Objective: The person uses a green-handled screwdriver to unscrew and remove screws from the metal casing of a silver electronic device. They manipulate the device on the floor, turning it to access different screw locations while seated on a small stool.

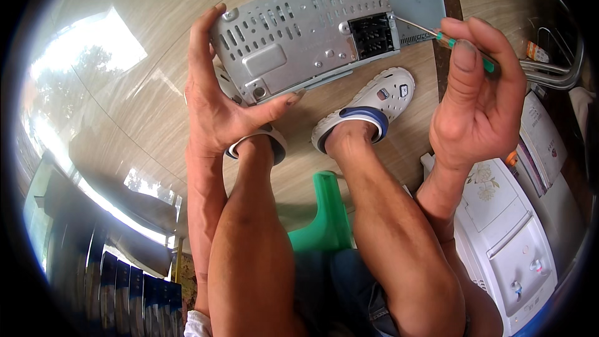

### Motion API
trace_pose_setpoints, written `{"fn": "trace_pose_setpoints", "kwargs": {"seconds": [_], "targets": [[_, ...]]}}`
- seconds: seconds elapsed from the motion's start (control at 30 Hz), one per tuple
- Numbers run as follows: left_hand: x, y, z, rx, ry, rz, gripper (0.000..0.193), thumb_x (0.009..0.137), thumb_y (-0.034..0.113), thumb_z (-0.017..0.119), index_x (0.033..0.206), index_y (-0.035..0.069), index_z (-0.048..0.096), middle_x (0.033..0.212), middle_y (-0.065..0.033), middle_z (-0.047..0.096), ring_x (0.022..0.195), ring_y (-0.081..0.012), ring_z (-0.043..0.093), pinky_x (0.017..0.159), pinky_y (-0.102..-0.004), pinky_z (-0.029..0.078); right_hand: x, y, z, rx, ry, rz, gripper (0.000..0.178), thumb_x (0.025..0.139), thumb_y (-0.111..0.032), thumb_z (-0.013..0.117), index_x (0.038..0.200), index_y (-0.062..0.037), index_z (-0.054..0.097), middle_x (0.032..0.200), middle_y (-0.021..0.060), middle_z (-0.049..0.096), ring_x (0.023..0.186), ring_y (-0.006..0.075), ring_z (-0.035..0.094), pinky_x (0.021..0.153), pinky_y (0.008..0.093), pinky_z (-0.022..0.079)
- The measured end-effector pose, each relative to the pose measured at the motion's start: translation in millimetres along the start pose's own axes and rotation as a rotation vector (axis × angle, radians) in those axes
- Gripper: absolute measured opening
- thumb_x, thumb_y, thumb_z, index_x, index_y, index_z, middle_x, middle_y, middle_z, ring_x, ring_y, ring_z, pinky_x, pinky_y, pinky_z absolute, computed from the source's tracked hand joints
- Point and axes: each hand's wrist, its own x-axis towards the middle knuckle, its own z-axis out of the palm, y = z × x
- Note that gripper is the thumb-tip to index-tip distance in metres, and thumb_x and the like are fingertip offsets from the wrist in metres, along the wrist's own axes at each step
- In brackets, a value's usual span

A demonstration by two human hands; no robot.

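A silver metal car stereo with rows of slots and a black multi-pin socket is held up, tilted, over the floor. My left hand grips its left end, fingers behind the top corner and thumb along the lower edge. Between the thumb and fingers of my right hand is a thin screwdriver with a green handle. Its tip meets the casing's right edge, just beside the socket. A flat blue-grey metal panel shows behind the stereo's right end; whether the two are joined I cannot tell.
My feet in white clogs rest on the glossy tiled floor beneath the stereo. Part of a green plastic stool shows between my legs. At the right are a white water dispenser and bent metal tubes. Dark-blue boxes stand lower left.
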Motion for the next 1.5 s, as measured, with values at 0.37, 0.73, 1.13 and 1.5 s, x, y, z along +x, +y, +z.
{"fn": "trace_pose_setpoints", "kwargs": {"seconds": [0.37,0.73,1.13,1.5], "targets": [[0.9,0.8,0.8,-0.013,-0.007,-0.032,0.135,0.058,0.05,0.102,0.161,0.0,0.029,0.155,-0.023,0.044,0.135,-0.0354,0.056,0.113,-0.0474,0.048,-1.6,1.8,2.9,0.01,-0.006,0.004,0.026,0.102,-0.001,0.067,0.126,0.01,0.062,0.108,0.0209,0.076,0.097,0.0233,0.072,0.09,0.0336,0.06],[0.3,0.4,2.4,-0.01,-0.002,-0.022,0.135,0.058,0.05,0.101,0.161,0.0,0.029,0.155,-0.0242,0.044,0.135,-0.036,0.056,0.113,-0.0472,0.049,-1.3,3.6,-0.5,-0.022,-0.017,-0.008,0.026,0.102,0.0,0.067,0.126,0.0095,0.062,0.108,0.0206,0.076,0.098,0.0229,0.073,0.091,0.0331,0.06],[0.2,0.1,2.2,-0.018,0.002,-0.03,0.134,0.058,0.049,0.102,0.161,0.001,0.029,0.156,-0.0232,0.044,0.135,-0.0356,0.056,0.114,-0.0474,0.047,-0.6,3.8,3.2,0.021,0.016,-0.007,0.025,0.102,-0.001,0.067,0.125,0.0098,0.063,0.107,0.0209,0.076,0.097,0.0233,0.073,0.09,0.0341,0.06],[0.0,0.3,2.0,-0.021,0.001,-0.032,0.133,0.058,0.046,0.102,0.161,0.001,0.03,0.156,-0.0224,0.045,0.136,-0.0356,0.055,0.115,-0.0478,0.046,-0.7,5.1,4.3,0.07,0.039,0.0,0.024,0.103,-0.001,0.067,0.124,0.0098,0.063,0.105,0.0207,0.076,0.096,0.0231,0.072,0.09,0.0338,0.059]]}}
